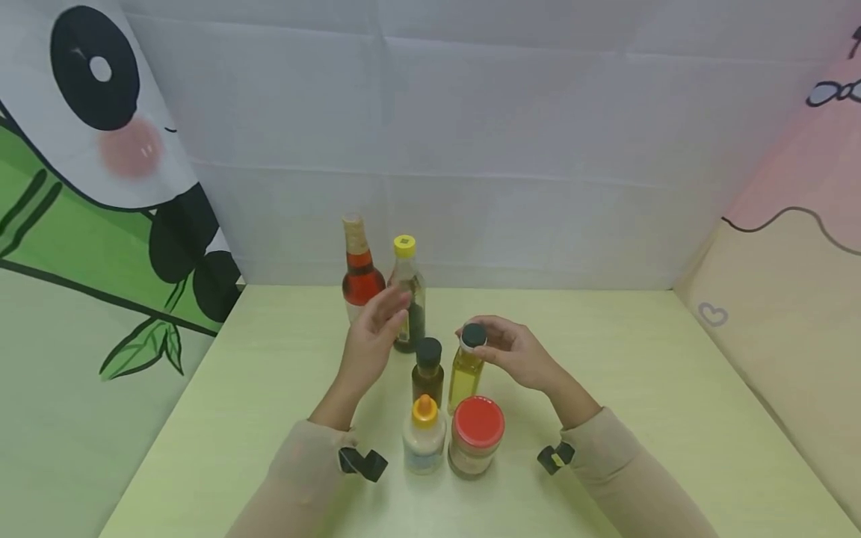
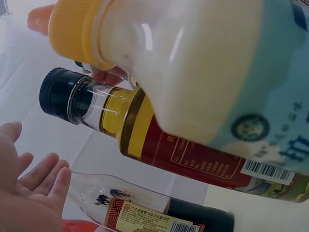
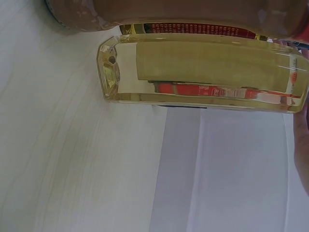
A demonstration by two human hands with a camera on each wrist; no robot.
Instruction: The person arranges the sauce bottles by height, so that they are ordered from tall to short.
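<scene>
My right hand (image 1: 514, 349) pinches a clear bottle of yellow oil (image 1: 466, 379) just below its dark green cap, thumb on the near side. In the right wrist view this oil bottle (image 3: 193, 67) spans the top, its base at the left. My left hand (image 1: 371, 330) holds nothing, its fingers extended beside a dark sauce bottle with a yellow cap (image 1: 415, 317). The left wrist view shows that hand (image 2: 36, 179) close to the sauce bottle (image 2: 154, 210). Partly hidden behind the left hand stands a bottle of red liquid (image 1: 363, 285).
Between my forearms stands a black-capped bottle (image 1: 427, 379) with a dark red label. Nearer me are a white squeeze bottle with an orange-yellow top (image 1: 424, 444) and a red-lidded jar (image 1: 476, 441). A white cloth wall (image 1: 525, 149) rises behind the pale table (image 1: 592, 336).
</scene>
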